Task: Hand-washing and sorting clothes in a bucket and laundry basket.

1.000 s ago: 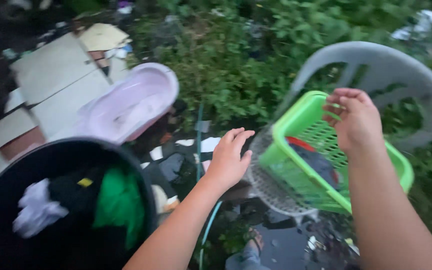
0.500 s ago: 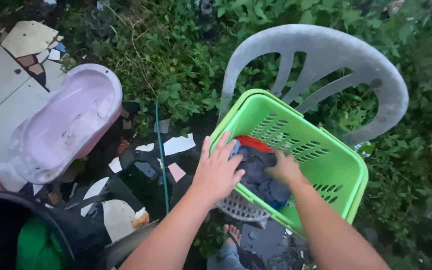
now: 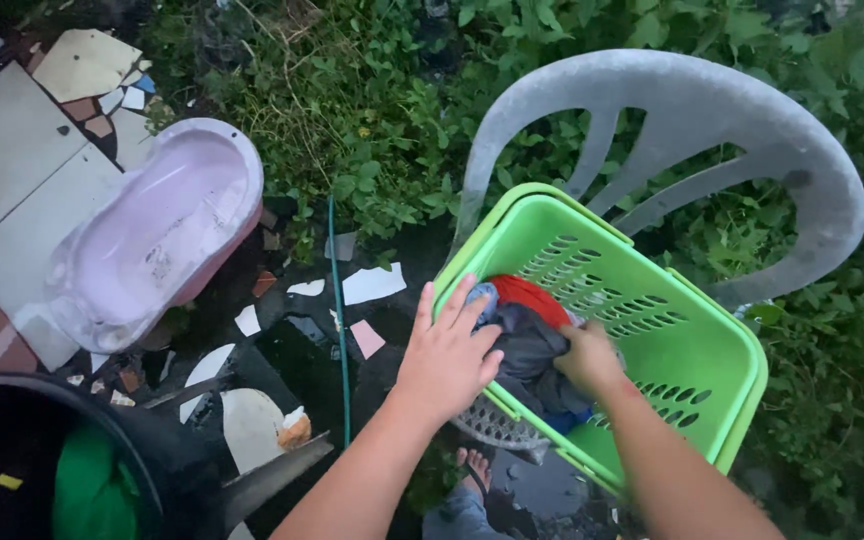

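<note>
My left hand (image 3: 447,355) rests on the smooth, perforated plastic basket (image 3: 697,345); my right hand (image 3: 587,358) grips soft, matt cloth (image 3: 532,350). The chair (image 3: 722,110) is dull grey plastic, the tub (image 3: 157,235) glossy plastic, the tiles (image 3: 12,170) smooth ceramic.

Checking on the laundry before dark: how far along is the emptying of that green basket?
Still early. The green basket sits on the grey chair with clothes inside. In hand: the right hand grips the dark garment, the left hand rests on the rim. Left: the red cloth.

One basket (image 3: 682,340); one chair (image 3: 692,110); two hands (image 3: 447,355)
</note>
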